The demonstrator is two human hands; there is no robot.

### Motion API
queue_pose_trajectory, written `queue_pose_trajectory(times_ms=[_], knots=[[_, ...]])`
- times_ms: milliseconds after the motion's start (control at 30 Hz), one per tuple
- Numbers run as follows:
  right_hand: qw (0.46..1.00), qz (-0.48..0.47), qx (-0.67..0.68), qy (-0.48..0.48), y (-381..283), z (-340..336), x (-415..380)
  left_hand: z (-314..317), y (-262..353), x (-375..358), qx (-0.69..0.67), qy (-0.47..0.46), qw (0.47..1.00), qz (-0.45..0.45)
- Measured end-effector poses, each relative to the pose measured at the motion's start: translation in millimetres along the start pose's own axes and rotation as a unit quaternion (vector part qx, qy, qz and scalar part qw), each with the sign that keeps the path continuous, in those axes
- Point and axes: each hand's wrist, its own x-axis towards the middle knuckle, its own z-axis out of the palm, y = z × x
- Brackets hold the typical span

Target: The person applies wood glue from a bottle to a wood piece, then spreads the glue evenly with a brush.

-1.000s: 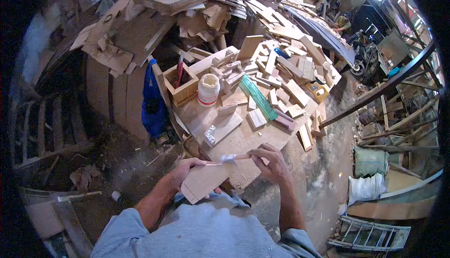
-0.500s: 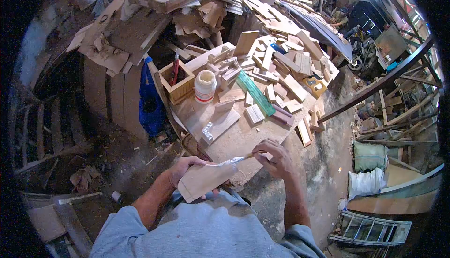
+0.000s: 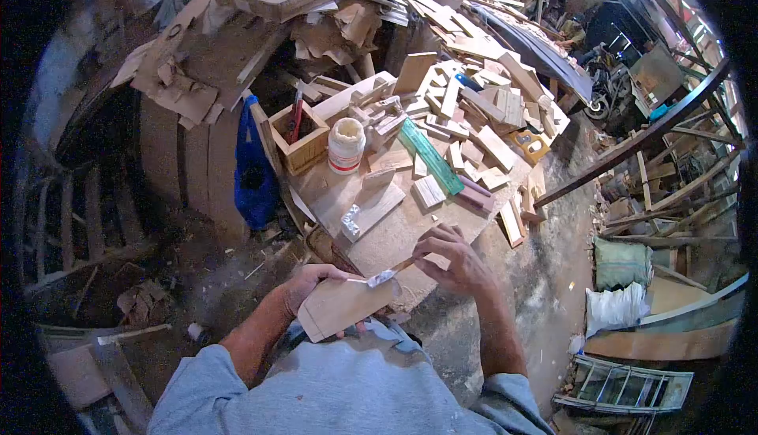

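Held near my body is a flat wooden board [image 3: 343,306], with my left hand [image 3: 313,286] wrapped round its left end. My right hand [image 3: 448,260] pinches a thin stick or brush [image 3: 404,264], whose end meets white paste [image 3: 380,279] on the board's upper edge. On the workbench [image 3: 371,252] beyond stands an open white jar [image 3: 346,147] beside a wooden box [image 3: 304,148] holding a red-handled tool [image 3: 295,115]. A small wooden piece [image 3: 376,210] with a white smear lies in front of the jar.
Many wood offcuts [image 3: 493,147] cover the bench's far right, with a green strip [image 3: 430,155] and a yellow-handled saw [image 3: 530,145] among them. A blue cloth [image 3: 254,170] hangs at the left. Sacks [image 3: 622,263] lie at the right. A person [image 3: 572,31] is far back.
My right hand has moved slightly left, and the stick's tip with the paste has shifted left along the board's edge. My left hand and the board have hardly moved.
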Motion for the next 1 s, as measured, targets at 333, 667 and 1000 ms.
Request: queue_pose_trajectory(times_ms=[333, 667, 1000], knots=[[0.999, 0.035, 0.006, 0.04, 15.1, -10.6, -9.6, 5.2, 7.6, -0.1, 0.027, 0.004, 1.0, 0.014], [0.988, 0.086, 0.072, 0.102, 25.2, -8.3, -17.7, -0.5, 11.6, 6.6, 0.037, 0.007, 0.997, 0.064], [0.964, 0.137, 0.05, 0.221, -2.8, 14.4, 3.0, 37.6, 6.7, -12.0, 0.036, 0.032, 0.961, 0.273]])
